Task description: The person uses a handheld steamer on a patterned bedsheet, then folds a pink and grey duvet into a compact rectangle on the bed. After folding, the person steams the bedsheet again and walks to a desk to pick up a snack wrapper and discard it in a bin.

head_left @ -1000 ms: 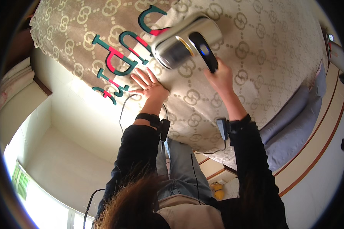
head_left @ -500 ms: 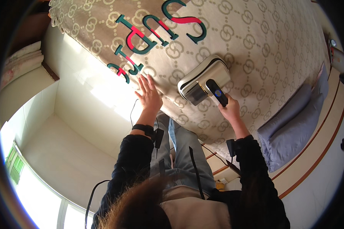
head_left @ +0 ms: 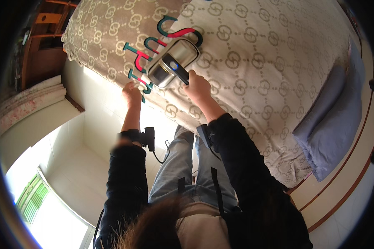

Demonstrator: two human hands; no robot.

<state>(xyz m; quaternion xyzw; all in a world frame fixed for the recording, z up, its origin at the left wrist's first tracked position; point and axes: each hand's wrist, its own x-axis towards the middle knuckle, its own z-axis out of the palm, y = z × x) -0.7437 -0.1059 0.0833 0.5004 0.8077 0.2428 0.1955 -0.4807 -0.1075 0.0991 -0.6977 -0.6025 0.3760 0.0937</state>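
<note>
A silver handheld vacuum (head_left: 172, 63) with a black handle rests on a beige patterned bedspread (head_left: 257, 54) with large green and red letters. My right hand (head_left: 198, 86) grips its black handle. My left hand (head_left: 131, 95) lies on the edge of the bedspread, just left of the vacuum's front end, its fingers curled over the fabric. Both arms wear dark sleeves with small black devices strapped at the wrists.
A grey-blue pillow (head_left: 334, 120) lies at the right end of the bed. A wooden bed frame (head_left: 340, 182) runs along the right. White tiled floor (head_left: 75, 166) lies beside the bed. Wooden furniture (head_left: 41, 45) stands at the upper left.
The vacuum and my right hand have slid along the bedspread toward the lettering. My left hand went from flat with spread fingers to curled at the bed's edge.
</note>
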